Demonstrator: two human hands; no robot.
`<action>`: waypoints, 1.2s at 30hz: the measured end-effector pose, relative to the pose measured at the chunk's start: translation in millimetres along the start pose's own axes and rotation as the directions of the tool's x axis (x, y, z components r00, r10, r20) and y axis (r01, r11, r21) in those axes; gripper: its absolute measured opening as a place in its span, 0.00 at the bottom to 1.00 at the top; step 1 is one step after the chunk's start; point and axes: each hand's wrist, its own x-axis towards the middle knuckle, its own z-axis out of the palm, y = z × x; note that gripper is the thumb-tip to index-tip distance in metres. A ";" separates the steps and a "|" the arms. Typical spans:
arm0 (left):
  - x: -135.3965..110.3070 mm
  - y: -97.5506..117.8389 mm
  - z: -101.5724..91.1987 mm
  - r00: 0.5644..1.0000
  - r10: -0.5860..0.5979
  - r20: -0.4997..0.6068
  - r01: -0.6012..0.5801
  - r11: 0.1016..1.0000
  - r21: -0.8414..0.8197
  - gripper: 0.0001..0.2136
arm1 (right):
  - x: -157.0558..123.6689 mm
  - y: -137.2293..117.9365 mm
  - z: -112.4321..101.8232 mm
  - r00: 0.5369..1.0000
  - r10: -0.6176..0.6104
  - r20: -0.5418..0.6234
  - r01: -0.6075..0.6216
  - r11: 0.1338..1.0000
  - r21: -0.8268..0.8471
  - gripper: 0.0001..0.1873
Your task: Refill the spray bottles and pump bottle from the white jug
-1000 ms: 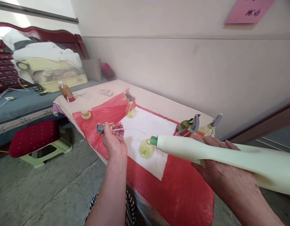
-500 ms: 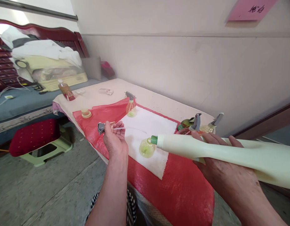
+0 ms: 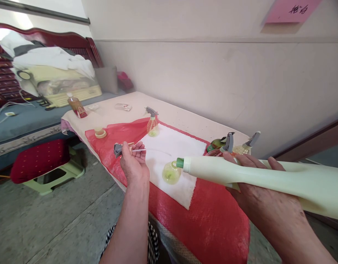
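Note:
My right hand (image 3: 256, 190) grips a large cream bottle (image 3: 267, 178) held almost level, its green spout (image 3: 180, 162) pointing left over the mouth of a small round yellow-green bottle (image 3: 171, 173). That small bottle stands open on a white cloth (image 3: 174, 146). My left hand (image 3: 133, 161) is closed round a grey spray head (image 3: 118, 149) with a thin white dip tube (image 3: 155, 150) sticking out to the right, held above the red sheet (image 3: 212, 223).
Another small spray bottle (image 3: 152, 123) stands at the far edge of the white cloth. Several spray bottles (image 3: 231, 145) cluster by the wall behind my right hand. A cap (image 3: 100, 133) and a brown bottle (image 3: 77, 106) sit further left. A red stool (image 3: 39, 161) stands on the floor.
The cream bottle has risen slightly and its spout sits a little higher over the small bottle. My left hand with the spray head has barely moved.

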 end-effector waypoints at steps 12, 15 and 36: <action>-1.6 0.7 0.6 1.000 0.007 0.002 -0.007 1.000 0.007 0.13 | 6.1 -3.2 -6.6 1.000 0.002 0.028 -0.002 1.000 -0.008 0.27; -1.9 0.8 0.4 1.000 0.010 0.005 -0.010 1.000 0.009 0.13 | 6.1 -3.2 -6.2 0.999 0.009 0.038 -0.009 1.000 -0.009 0.27; -2.2 1.1 0.7 1.000 0.004 0.005 -0.004 1.000 -0.004 0.13 | 6.7 -4.2 -8.0 0.997 0.010 0.078 -0.006 0.998 -0.056 0.27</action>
